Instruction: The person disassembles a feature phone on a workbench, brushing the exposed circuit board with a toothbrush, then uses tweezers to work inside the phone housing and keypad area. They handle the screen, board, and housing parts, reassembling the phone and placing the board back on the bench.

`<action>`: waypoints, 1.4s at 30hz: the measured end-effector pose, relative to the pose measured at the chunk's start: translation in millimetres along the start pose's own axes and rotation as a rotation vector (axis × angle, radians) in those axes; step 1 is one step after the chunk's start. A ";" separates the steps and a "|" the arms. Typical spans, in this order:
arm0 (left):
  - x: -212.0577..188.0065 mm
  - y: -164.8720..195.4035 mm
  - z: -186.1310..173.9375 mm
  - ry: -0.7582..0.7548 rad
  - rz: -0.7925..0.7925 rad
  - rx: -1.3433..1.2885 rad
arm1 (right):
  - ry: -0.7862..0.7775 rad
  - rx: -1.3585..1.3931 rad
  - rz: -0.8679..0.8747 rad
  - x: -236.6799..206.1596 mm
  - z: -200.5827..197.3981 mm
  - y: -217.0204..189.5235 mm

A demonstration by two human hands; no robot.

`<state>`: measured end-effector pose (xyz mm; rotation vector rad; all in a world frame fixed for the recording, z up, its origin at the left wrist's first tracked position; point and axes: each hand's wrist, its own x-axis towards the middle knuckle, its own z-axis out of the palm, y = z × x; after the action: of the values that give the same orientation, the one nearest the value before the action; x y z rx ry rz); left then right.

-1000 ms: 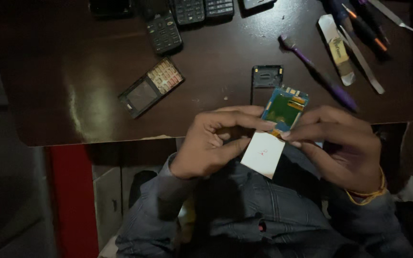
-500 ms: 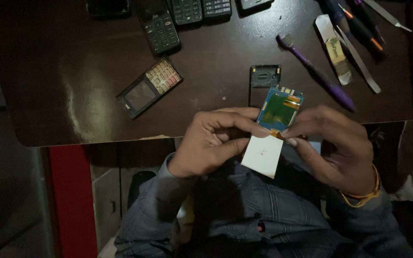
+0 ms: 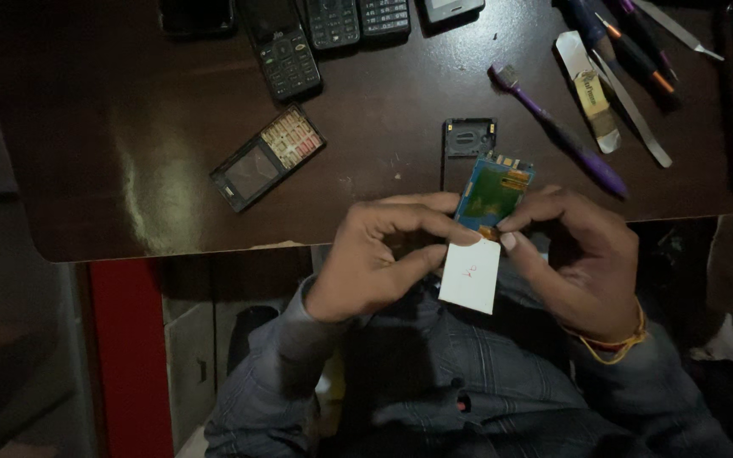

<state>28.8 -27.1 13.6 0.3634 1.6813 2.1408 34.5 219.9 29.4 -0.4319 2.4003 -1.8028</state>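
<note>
The room is dim, and a dark brown wooden table (image 3: 129, 170) with a glossy patch of reflected light fills the upper part of the view, its near edge just above the seated person's lap. Just off that edge, both hands meet over a small green-and-blue phone circuit board with a white rectangular panel hanging from its lower end (image 3: 484, 229). The left hand (image 3: 375, 259) has its fingers curled, thumb and forefinger pinching the board's left edge where it joins the white panel. The right hand (image 3: 583, 254), with an orange-yellow thread bracelet (image 3: 612, 343) at the wrist, pinches the right edge with its fingertips pressed close together. The board stands tilted, its upper end over the table, the white panel hanging over the grey checked shirt (image 3: 468, 382).

Just beyond the board lies a black phone back frame (image 3: 468, 137). To the left sits a dismantled phone front with a pale keypad (image 3: 268, 157), and a row of black keypad phones (image 3: 299, 38) lies along the far edge. To the right are a purple toothbrush (image 3: 557, 131), metal tweezers (image 3: 634, 110) and screwdrivers (image 3: 629, 42).
</note>
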 end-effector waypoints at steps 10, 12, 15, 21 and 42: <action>-1.4 3.8 6.5 0.074 0.100 0.195 | 0.084 0.034 0.002 -3.9 8.1 9.8; 0.1 3.0 9.4 0.098 0.071 0.107 | 0.074 0.127 0.039 -6.1 9.1 11.1; 1.3 0.6 13.5 0.141 0.061 0.061 | 0.068 0.171 0.053 -6.8 9.1 13.4; 1.2 -8.0 20.6 0.200 0.112 0.021 | 0.054 0.216 0.017 -6.3 6.8 16.3; 0.4 -7.8 22.8 0.197 0.057 -0.124 | -0.031 0.463 0.138 -3.1 -1.8 21.2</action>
<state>39.5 -5.6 11.6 0.1707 1.6472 2.3761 33.6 227.9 9.5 -0.2335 1.8515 -2.1740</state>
